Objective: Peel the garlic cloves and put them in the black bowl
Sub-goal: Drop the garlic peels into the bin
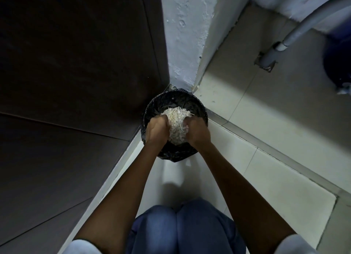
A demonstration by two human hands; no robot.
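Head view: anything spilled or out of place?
Nothing spilled. Oddity: both hands, left and right, hold pale papery scraps over a black-lined bin on the floor, not a bowl; no whole cloves visible.

A bin stands on the floor in the corner, wall behind, door left.

A thin, crinkly black plastic bag with a shine is seen lining the round bin. Dry, papery white garlic skins are piled inside it. The floor tiles look smooth and a little glossy. The wall corner is covered in rough, bumpy paint. Soft blue denim is worn on the knees.
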